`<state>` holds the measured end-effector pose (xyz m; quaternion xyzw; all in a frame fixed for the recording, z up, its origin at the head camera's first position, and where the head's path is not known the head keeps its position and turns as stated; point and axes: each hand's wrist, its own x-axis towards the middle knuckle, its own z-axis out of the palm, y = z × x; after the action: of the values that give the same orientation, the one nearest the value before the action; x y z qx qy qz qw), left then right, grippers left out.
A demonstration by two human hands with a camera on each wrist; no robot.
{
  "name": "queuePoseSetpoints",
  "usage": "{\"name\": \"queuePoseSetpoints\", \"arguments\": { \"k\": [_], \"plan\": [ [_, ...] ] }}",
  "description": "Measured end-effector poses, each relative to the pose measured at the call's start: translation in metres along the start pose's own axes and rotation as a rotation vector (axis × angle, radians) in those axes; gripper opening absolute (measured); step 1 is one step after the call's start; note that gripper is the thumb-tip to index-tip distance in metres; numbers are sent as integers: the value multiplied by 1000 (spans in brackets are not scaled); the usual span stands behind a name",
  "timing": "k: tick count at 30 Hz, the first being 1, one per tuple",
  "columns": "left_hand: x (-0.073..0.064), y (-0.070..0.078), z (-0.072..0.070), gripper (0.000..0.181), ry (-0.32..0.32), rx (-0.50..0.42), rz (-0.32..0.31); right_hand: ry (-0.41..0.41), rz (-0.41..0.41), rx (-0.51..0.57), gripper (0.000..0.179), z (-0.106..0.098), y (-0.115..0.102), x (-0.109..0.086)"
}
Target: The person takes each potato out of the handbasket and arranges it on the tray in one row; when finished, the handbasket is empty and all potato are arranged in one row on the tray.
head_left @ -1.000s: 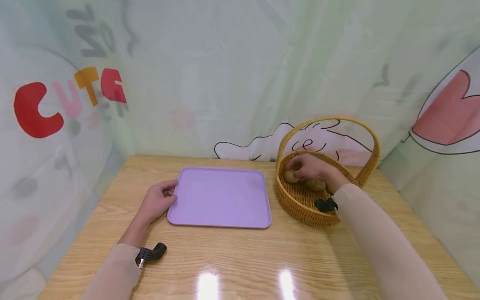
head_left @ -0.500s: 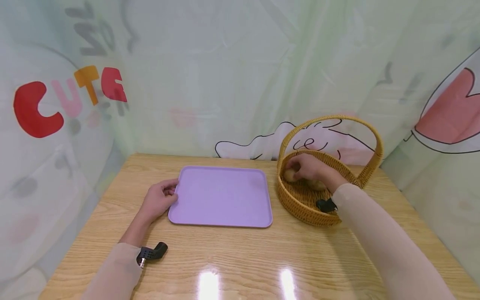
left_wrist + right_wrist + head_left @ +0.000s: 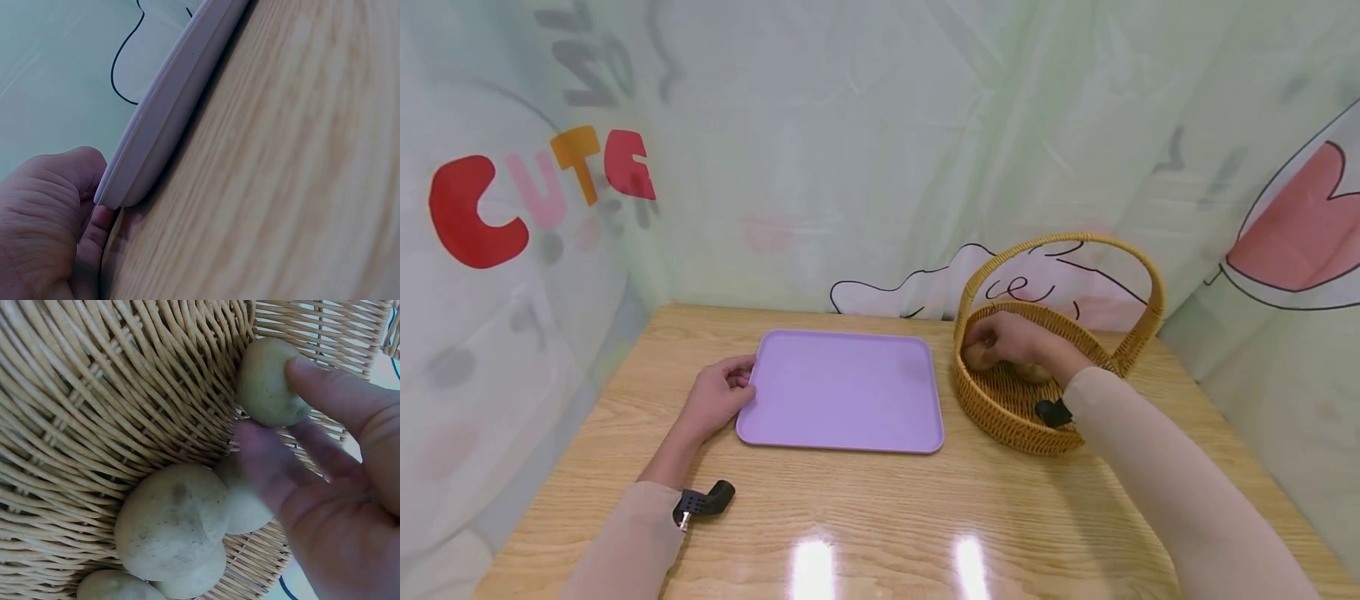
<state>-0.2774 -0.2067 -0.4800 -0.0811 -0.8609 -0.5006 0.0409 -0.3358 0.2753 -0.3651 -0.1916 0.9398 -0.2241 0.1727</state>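
A purple tray (image 3: 842, 392) lies flat on the wooden table. My left hand (image 3: 718, 396) pinches its left edge; in the left wrist view the thumb is at the rim and fingers reach under the tray (image 3: 159, 119). Inside the wicker basket (image 3: 1011, 429), on the right, is my right hand (image 3: 1015, 337). The right wrist view has its thumb against a small potato (image 3: 269, 381), with fingers curled below it, one blurred. More potatoes lie beside that hand, among them a large potato (image 3: 172, 519) and a partly hidden potato (image 3: 247, 503).
A tall arched handle (image 3: 1078, 239) rises over the basket. Printed curtains (image 3: 805, 167) hang behind and beside the wooden table (image 3: 880, 508). Each wrist bears a black device, such as the left wrist device (image 3: 707, 500).
My right hand has shifted slightly within the basket, its fingers lower about the small potato. The left hand stays at the tray's edge.
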Motion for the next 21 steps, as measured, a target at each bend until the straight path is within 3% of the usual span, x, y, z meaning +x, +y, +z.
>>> {"name": "queuePoseSetpoints", "arguments": {
  "k": [5, 9, 16, 21],
  "plan": [
    [2, -1, 4, 49, -6, 0, 9, -64, 6, 98, 31, 2, 7, -2],
    [3, -1, 7, 49, -8, -10, 15, -65, 1, 97, 32, 0, 12, -5],
    [5, -2, 5, 51, -10, 1, 21, 30, 62, 52, 35, -15, 12, -14],
    [5, -4, 1, 51, -3, 9, 30, 97, 45, -16, 38, -26, 7, -23]
  ]
}}
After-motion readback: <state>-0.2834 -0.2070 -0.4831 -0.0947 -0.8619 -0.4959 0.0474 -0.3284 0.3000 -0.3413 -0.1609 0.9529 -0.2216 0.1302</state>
